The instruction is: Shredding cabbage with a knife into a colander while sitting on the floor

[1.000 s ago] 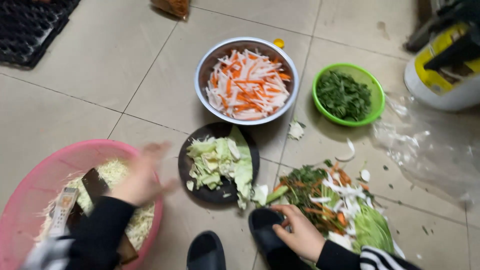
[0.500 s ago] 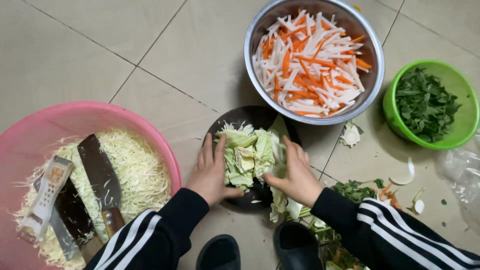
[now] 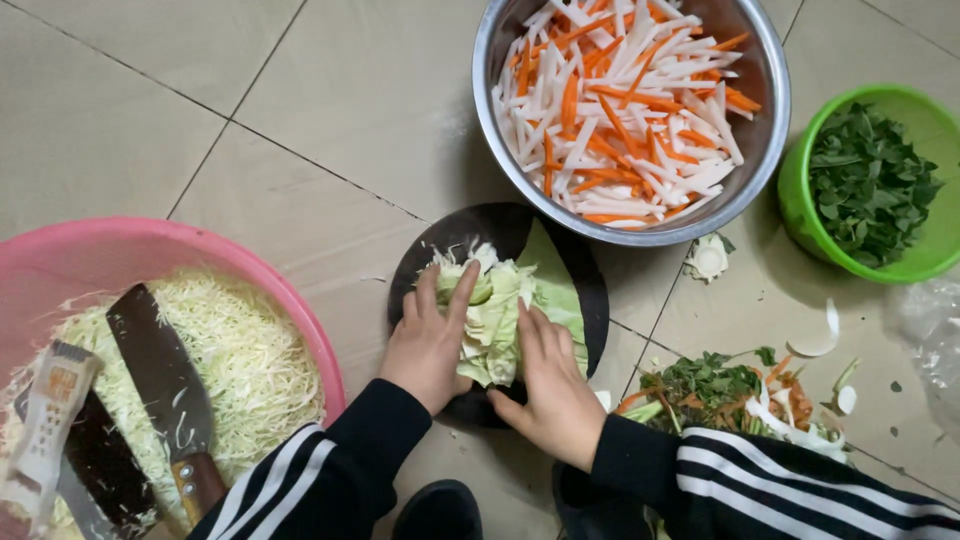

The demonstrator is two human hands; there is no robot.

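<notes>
My head camera is the only view, so no second view shares the scene. It looks almost straight down at the tiled floor (image 3: 330,110), close above the round dark cutting board (image 3: 590,290) near the frame's middle. My sleeves enter from the bottom edge below the board. The steel bowl (image 3: 765,110) beyond it and the pink basin (image 3: 60,260) to its left are both cut off by the edges.
</notes>
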